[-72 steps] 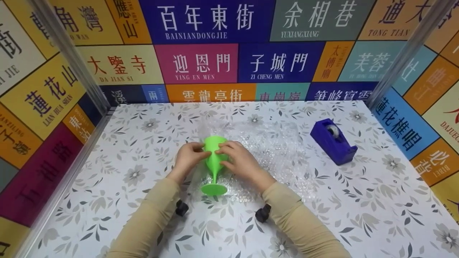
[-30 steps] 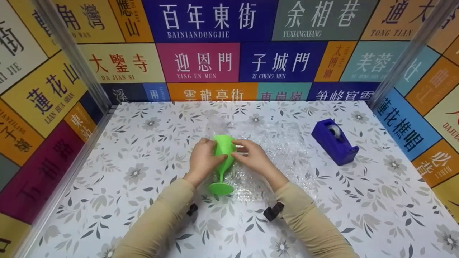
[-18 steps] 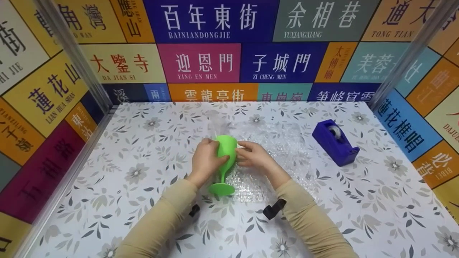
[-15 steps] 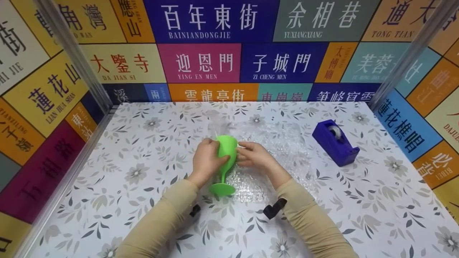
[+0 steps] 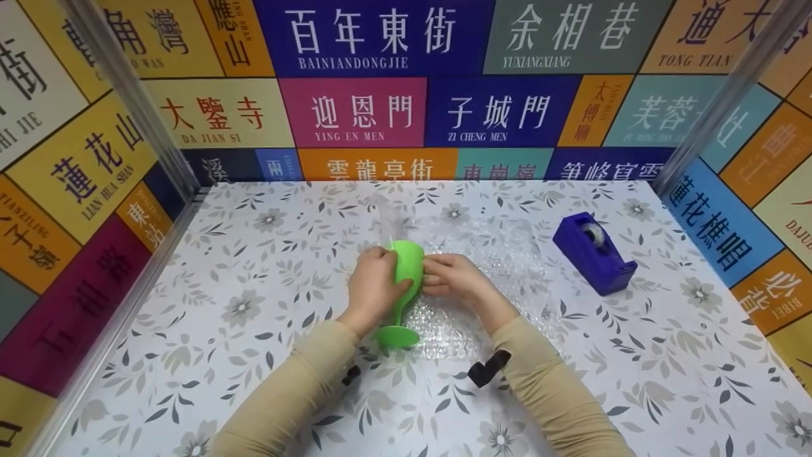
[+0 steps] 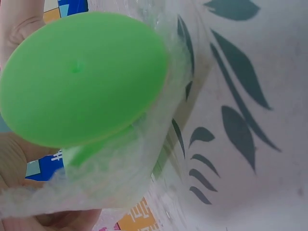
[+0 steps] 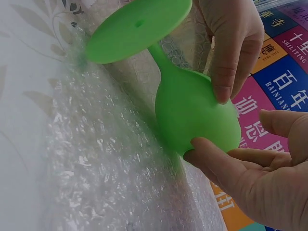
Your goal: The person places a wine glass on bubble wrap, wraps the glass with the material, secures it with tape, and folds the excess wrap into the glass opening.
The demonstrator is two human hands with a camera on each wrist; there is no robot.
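Note:
A lime-green goblet [image 5: 410, 263] lies on its side over a clear sheet of bubble wrap [image 5: 501, 247], its bowl pointing away and its round foot [image 5: 398, 336] towards me. My left hand [image 5: 372, 285] grips the bowl from the left, thumb across its near side. In the left wrist view, bubble wrap [image 6: 115, 178] rises along the goblet's left side, over part of that hand's fingers [image 6: 72, 219]. My right hand [image 7: 274, 187] touches the bowl's right side with extended fingertips, its thumb held apart from the goblet. The far inside of the bowl is hidden.
A purple tape dispenser [image 5: 595, 254] with a roll of tape stands to the right on the flower-patterned table [image 5: 247, 381]. Panels with large printed characters [image 5: 355, 111] wall in the back and both sides. A dark strap piece [image 5: 488, 368] hangs below the right sleeve.
The goblet and both hands have shifted to the right. The right hand has moved from over the bowl to its right side. A flap of bubble wrap now stands up behind the left hand.

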